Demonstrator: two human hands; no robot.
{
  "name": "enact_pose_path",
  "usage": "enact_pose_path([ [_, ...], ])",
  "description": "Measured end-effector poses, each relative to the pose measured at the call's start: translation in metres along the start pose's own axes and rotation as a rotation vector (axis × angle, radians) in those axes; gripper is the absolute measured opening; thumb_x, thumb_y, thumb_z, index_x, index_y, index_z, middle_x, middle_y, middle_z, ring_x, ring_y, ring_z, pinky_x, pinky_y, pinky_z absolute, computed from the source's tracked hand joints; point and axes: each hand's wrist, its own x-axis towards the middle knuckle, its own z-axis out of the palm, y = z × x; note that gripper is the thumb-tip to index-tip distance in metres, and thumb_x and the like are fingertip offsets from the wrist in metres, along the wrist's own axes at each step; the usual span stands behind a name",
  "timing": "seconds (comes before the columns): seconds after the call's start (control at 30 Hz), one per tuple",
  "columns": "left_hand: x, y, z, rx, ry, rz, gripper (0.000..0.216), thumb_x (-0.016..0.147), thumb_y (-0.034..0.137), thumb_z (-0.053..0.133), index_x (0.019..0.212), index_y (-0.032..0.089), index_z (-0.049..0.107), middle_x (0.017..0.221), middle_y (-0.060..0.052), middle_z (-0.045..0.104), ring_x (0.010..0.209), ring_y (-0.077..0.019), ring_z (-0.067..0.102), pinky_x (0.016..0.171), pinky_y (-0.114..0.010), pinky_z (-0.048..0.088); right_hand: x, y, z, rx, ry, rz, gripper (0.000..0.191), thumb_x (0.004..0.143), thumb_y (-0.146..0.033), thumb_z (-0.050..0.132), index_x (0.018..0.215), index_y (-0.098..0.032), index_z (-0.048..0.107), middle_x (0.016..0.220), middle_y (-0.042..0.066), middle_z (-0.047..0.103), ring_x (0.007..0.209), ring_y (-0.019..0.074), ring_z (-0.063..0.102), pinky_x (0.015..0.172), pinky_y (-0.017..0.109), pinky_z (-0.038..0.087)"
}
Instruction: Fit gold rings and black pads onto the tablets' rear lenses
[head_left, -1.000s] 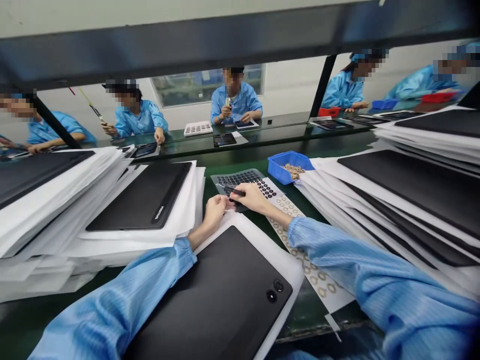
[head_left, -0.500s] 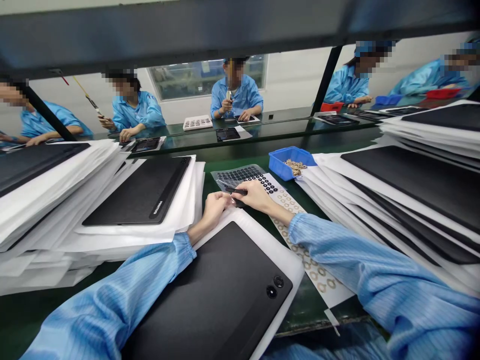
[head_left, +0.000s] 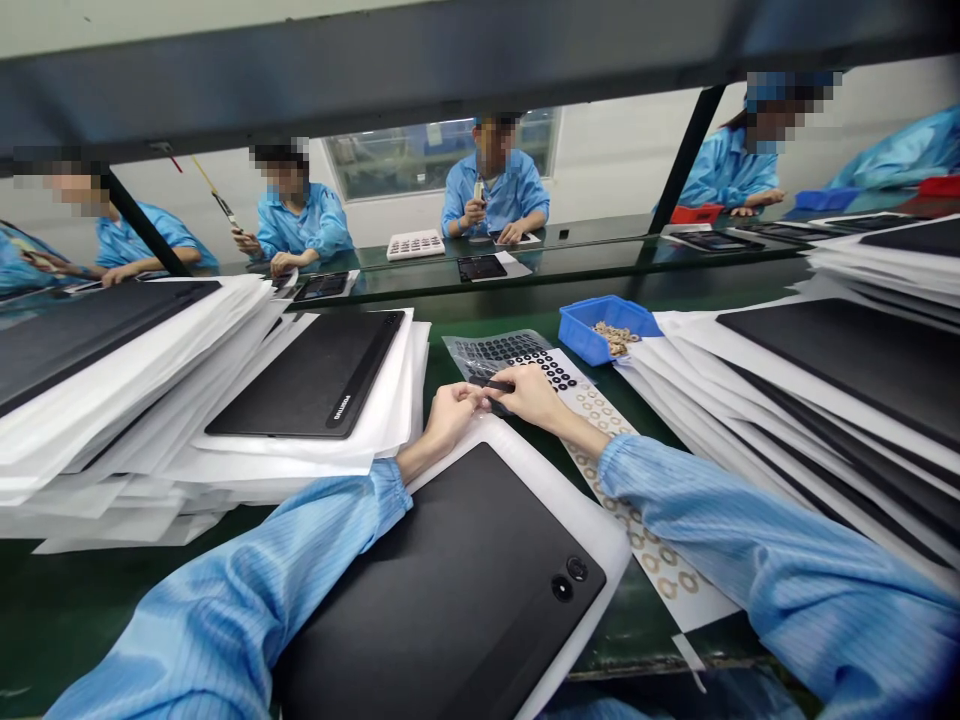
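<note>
A black tablet back point(head_left: 465, 570) lies on a white foam sheet point(head_left: 581, 505) in front of me, its two camera holes at the near right corner. My left hand point(head_left: 448, 417) rests curled at the tablet's far edge, fingertips pinched toward the right hand. My right hand point(head_left: 529, 393) is closed on a dark pair of tweezers point(head_left: 487, 383), tips pointing left at the left fingers. Both hands sit beside a long sticker sheet point(head_left: 611, 440) with black dots and tan rings.
Stacks of black tablets between white foam sheets rise at left point(head_left: 112, 400) and right point(head_left: 832, 390). A blue bin point(head_left: 607, 328) of small tan parts stands beyond the sticker sheet. Several people in blue coats work across a dark conveyor point(head_left: 525, 265). A shelf beam point(head_left: 450, 70) runs overhead.
The view has shifted a little, so everything sits further right in the frame. Both hands stay together at the tablet's far edge with the tweezers.
</note>
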Motion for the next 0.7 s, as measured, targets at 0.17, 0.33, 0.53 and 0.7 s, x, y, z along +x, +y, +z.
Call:
enact_pose_path([
  [0.17,0.001,-0.002,-0.002,0.029,-0.017,0.018,0.014,0.065,0.022,0.056,0.062,0.011,0.063,0.062,-0.004,0.064,0.053,-0.0096,0.050,0.056,-0.021,0.037,0.000,-0.003,-0.001,0.020,-0.006,0.036,0.016,0.072,-0.015,0.059,0.059,-0.012,0.068,0.054,0.002,0.061,0.053,0.0108,0.047,0.055,0.023,0.028],
  [0.33,0.001,-0.002,-0.002,0.088,-0.020,0.019,0.013,0.067,0.020,0.053,0.063,0.012,0.062,0.064,-0.003,0.064,0.055,-0.0103,0.052,0.056,-0.021,0.038,-0.001,-0.005,-0.001,0.114,-0.027,0.107,0.016,0.070,-0.014,0.055,0.059,-0.012,0.067,0.055,0.000,0.061,0.055,0.0099,0.049,0.056,0.021,0.030],
  [0.53,0.000,-0.002,-0.001,0.223,-0.005,0.025,0.011,0.073,0.017,0.048,0.068,0.012,0.057,0.067,-0.004,0.062,0.058,-0.0108,0.053,0.057,-0.022,0.039,0.003,0.006,-0.007,0.230,0.016,0.254,0.018,0.069,-0.020,0.054,0.058,-0.012,0.065,0.053,0.001,0.059,0.056,0.0117,0.052,0.055,0.022,0.033],
  [0.7,0.006,-0.011,-0.008,0.423,0.196,0.088,0.021,0.067,0.011,0.057,0.079,0.018,0.041,0.073,0.002,0.048,0.067,-0.0122,0.049,0.064,-0.025,0.039,0.009,0.004,-0.030,0.356,-0.042,0.323,0.019,0.069,-0.026,0.057,0.062,-0.011,0.067,0.057,0.003,0.062,0.048,0.0086,0.045,0.047,0.022,0.030],
])
